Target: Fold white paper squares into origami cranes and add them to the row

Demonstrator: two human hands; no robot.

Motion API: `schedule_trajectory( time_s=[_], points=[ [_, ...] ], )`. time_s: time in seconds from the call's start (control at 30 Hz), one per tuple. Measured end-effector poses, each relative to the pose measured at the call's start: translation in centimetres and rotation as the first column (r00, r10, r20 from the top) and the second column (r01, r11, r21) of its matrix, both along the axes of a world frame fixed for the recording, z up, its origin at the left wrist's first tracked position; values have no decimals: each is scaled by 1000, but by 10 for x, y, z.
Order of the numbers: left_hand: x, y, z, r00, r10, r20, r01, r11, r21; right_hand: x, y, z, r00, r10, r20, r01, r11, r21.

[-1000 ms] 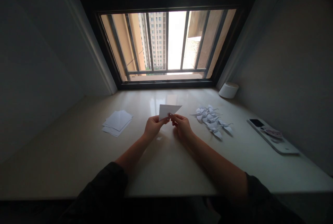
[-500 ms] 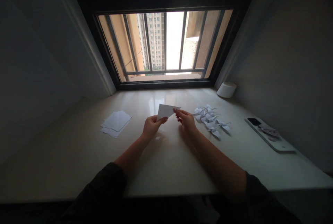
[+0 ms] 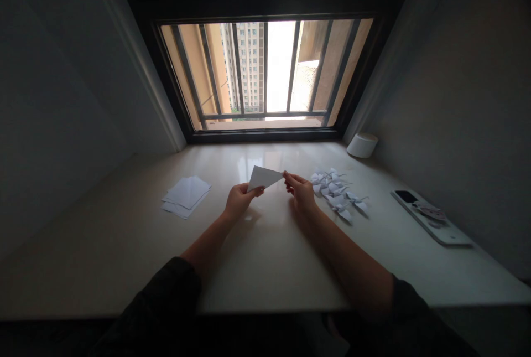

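Observation:
A folded sheet of white paper (image 3: 264, 177), now a pointed, roughly triangular shape, is held up above the pale ledge between my hands. My left hand (image 3: 240, 200) grips its lower left edge, thumb on the near face. At the paper's right tip, my right hand (image 3: 299, 190) pinches the point between thumb and fingertips. Just right of that hand lies a pile of small folded paper figures (image 3: 338, 193), several of them, with thin curled points. To the left rests a loose stack of square white paper sheets (image 3: 187, 195).
A white phone (image 3: 433, 218) with a picture on its back lies at the right. In the back right corner stands a white cylindrical object (image 3: 362, 145). A dark-framed window (image 3: 265, 135) with bars closes off the ledge (image 3: 265, 279) behind; walls flank both sides.
My right hand has shifted slightly from the paper's upper right edge to its very tip. The paper's right end now looks like a cleaner, narrower point. The view has tilted a little.

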State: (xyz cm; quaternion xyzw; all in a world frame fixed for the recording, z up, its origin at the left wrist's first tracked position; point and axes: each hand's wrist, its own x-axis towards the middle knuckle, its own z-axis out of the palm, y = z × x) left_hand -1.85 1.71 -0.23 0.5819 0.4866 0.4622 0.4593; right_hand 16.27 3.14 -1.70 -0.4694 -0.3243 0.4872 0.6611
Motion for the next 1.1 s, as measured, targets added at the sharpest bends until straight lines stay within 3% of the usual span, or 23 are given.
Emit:
schedule_trajectory(
  time_s=[0.13, 0.2, 0.3, 0.4, 0.47, 0.6, 0.7, 0.77, 0.9, 1.0, 1.1],
  points=[
    [-5, 4, 1, 999, 30, -18, -30, 999, -30, 9, 5, -4, 1000, -11, -19, 10, 999, -34],
    [-8, 7, 2, 997, 64, -36, -65, 998, -22, 16, 9, -6, 993, -113, -13, 113, 993, -47],
    [-12, 9, 2, 997, 47, -66, -46, 999, 8, 18, 11, -7, 973, -202, 116, 197, 979, 53],
    [-14, 7, 3, 972, 11, -236, 2, 999, 54, 9, 6, -3, 919, -147, 367, 71, 974, 214],
    [-15, 5, 6, 900, 39, -435, 4, 995, 99, 2, 0, 0, 833, -93, 545, -72, 959, 275],
    [-18, 0, 13, 686, 175, -706, -3, 971, 238, -5, -7, -1, 633, -5, 774, -229, 954, 193],
    [-20, 0, 17, 648, 264, -714, -40, 948, 314, -5, -8, -4, 572, 33, 820, -250, 959, 136],
    [-21, 1, 16, 727, 303, -616, -106, 936, 336, -4, -9, -5, 607, 67, 792, -245, 964, 106],
    [-20, 6, 12, 938, 280, -203, -231, 944, 235, -8, -13, 0, 806, 140, 575, -187, 982, 23],
    [-14, 7, 9, 988, 154, 7, -154, 983, 100, -15, -19, 6, 919, 139, 369, -152, 988, 7],
    [-7, 4, 7, 997, -2, 83, 0, 1000, 19, -23, -24, 9, 953, 158, 259, -165, 986, 6]
  ],
)
